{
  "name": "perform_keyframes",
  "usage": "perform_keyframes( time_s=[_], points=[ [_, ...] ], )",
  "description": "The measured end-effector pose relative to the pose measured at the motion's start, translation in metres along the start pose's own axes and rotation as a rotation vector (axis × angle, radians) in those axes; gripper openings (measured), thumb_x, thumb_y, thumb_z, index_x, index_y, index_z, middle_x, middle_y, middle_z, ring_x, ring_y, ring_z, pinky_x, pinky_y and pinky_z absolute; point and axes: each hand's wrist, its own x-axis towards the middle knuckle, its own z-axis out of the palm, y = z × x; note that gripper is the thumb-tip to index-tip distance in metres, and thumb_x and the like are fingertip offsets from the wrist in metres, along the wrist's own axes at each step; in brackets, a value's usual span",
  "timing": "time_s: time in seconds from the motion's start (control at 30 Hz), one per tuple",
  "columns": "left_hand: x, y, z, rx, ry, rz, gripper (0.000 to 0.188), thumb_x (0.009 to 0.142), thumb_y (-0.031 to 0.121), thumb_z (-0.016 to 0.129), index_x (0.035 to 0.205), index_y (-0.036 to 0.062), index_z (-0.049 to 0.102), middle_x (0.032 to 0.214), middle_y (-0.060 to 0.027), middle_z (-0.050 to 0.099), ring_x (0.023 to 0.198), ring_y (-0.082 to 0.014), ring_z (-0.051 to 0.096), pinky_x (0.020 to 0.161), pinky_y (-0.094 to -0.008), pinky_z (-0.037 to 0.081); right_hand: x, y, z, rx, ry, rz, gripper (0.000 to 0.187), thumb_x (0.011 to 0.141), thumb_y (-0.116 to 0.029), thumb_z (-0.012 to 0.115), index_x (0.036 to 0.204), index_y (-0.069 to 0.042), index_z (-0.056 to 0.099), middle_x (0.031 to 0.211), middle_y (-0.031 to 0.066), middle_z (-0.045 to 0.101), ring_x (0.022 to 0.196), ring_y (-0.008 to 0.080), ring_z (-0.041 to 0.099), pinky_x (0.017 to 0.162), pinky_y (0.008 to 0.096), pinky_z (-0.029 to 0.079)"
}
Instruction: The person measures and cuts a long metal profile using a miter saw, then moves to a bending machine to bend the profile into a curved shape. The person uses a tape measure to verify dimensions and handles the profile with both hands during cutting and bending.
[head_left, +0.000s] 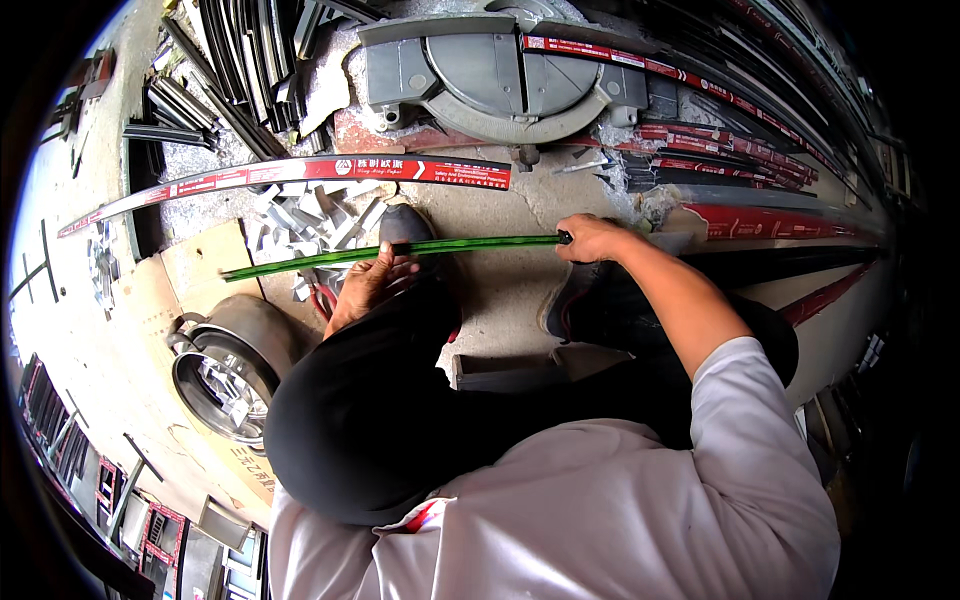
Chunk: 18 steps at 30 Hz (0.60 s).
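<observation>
A long, thin green strip stretches across in front of me, over my legs and shoes. My right hand is closed round its right end, where a small dark bit shows at the fingers. Farther left, my left hand holds the strip from below, thumb against its near side and fingers curled beneath. The strip's left end sticks out free past this hand. Just beyond lies a profile bar with red film. Red-handled pliers rest on the floor beside my left hand, partly hidden by it.
A metal pot with cut metal pieces stands at left on cardboard. Silver offcuts lie beyond my left shoe. The grey round saw base is straight ahead. Dark profiles pile up far left, and red-filmed bars lie at right.
</observation>
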Motion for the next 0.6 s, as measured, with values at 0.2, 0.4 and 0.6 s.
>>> perform_keyframes(
  time_s=[0.2,0.4,0.6],
  points=[
    [-0.004,-0.005,-0.009,0.091,0.014,-0.014,0.070,0.098,0.048,0.070,0.145,-0.0012,0.052,0.132,-0.0114,0.067,0.114,-0.0208,0.064,0.104,-0.0399,0.051,0.015,-0.003,0.010,0.040,0.165,0.123,0.060,0.089,-0.039,0.072,0.130,0.002,0.059,0.123,0.0293,0.066,0.118,0.0421,0.064,0.100,0.0469,0.050],
    [0.007,0.050,-0.015,-0.008,-0.003,0.206,0.074,0.101,0.061,0.057,0.146,0.0034,0.048,0.131,-0.0120,0.066,0.115,-0.0214,0.065,0.103,-0.0413,0.051,0.033,-0.009,0.007,0.081,0.320,0.215,0.086,0.091,-0.047,0.073,0.151,0.007,0.042,0.146,0.0324,0.053,0.138,0.0458,0.050,0.114,0.0471,0.043],
    [0.028,0.118,-0.014,-0.437,0.127,0.442,0.056,0.100,0.057,0.062,0.131,0.0103,0.057,0.130,-0.0129,0.066,0.120,-0.0267,0.066,0.107,-0.0465,0.052,0.030,-0.041,0.004,-0.253,0.458,0.045,0.056,0.094,-0.040,0.070,0.127,0.003,0.059,0.124,0.0251,0.062,0.122,0.0406,0.058,0.102,0.0502,0.051]
  ],
)
